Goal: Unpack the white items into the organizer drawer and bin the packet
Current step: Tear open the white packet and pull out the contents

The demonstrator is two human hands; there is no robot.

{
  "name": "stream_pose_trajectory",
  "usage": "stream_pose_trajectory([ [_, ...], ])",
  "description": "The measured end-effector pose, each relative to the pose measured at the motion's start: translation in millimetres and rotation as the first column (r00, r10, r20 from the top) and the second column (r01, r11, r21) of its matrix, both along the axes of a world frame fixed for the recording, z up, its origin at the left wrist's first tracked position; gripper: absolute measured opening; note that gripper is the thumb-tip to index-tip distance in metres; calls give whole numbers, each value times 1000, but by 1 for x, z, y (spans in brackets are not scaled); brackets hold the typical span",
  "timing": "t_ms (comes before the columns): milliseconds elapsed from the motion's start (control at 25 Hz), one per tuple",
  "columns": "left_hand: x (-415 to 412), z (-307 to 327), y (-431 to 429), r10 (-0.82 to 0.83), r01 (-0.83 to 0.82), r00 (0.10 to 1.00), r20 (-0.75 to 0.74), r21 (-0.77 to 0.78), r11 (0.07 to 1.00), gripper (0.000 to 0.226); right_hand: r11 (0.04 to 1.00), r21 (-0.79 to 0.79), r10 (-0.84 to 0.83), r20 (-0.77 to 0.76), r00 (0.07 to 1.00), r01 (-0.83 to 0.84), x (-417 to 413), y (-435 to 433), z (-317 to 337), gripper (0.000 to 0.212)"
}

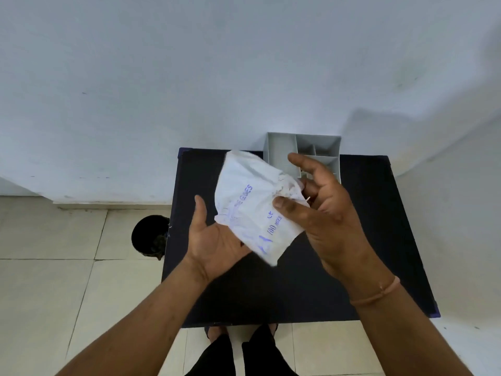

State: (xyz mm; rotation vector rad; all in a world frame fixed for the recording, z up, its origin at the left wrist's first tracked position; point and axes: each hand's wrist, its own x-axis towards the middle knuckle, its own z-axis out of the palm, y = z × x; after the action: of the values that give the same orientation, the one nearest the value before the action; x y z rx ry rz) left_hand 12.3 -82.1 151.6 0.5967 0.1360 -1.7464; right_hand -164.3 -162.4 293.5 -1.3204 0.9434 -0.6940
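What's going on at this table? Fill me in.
A person stands at a dark table, holding a crumpled white packet with blue print in both hands. The left hand supports it from below, palm up. The right hand pinches its open end between thumb and fingers. The grey organizer drawer sits at the table's far edge, and what shows of it looks empty. A black bin stands on the floor left of the table.

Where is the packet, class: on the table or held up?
Held up: left hand supports the packet from below, right hand pinches its end.
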Motion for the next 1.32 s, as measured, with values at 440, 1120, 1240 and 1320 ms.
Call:
stream_pose_trajectory([
  [440,-25,-10,4,-194,113,882,430,206,972,60,974,-196,-203,-500,842,118,-72,-30,-67,8],
  [1120,-20,7,4,-321,259,839,439,196,946,47,689,645,376,73,924,-331,-140,-83,-76,38],
  [1240,-24,8,-1,-396,335,806,439,213,918,72,837,348,507,-201,838,-423,-125,-78,-74,26],
  [1320,-27,6,-4,-383,329,813,440,195,924,83,850,205,526,-252,812,-486,-122,-76,-83,29],
])
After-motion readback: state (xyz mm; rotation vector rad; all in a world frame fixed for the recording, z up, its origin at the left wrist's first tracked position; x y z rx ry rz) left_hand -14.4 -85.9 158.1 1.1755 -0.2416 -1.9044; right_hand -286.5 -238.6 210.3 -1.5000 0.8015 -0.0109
